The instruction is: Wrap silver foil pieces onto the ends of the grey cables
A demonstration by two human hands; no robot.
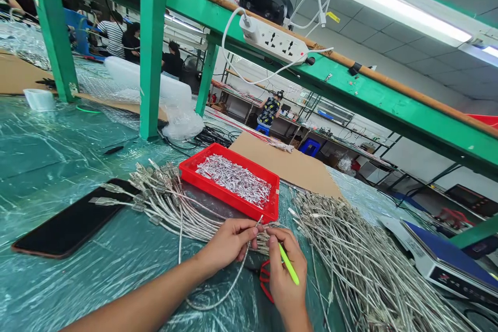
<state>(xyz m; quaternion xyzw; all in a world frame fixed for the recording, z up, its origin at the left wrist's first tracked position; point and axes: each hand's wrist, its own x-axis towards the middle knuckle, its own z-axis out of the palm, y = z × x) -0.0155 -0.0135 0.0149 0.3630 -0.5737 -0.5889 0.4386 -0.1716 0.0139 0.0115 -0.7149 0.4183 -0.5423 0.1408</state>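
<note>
In the head view my left hand (pixel 230 244) pinches the end of a pale braided cable (pixel 232 290), which loops down over the table. Close beside it, my right hand (pixel 287 270) is closed around a bright yellow-green pen-like tool (pixel 288 264); its tip is hidden by the fingers. The fingertips of both hands nearly meet at the cable end. Behind them lies a bundle of similar cables (pixel 189 220) with USB-type plugs at the left. Beyond is a red tray (pixel 225 194) of small shiny silver pieces (pixel 235 179). Red handles (pixel 265 282) show partly under my right hand.
A black phone (pixel 73 223) lies at left. A large cable heap (pixel 358 254) spreads at right beside a weighing scale (pixel 447 264). Cardboard (pixel 288 163) lies behind the tray. A green frame (pixel 151 52) carries a power strip (pixel 274 41). Other people sit farther back.
</note>
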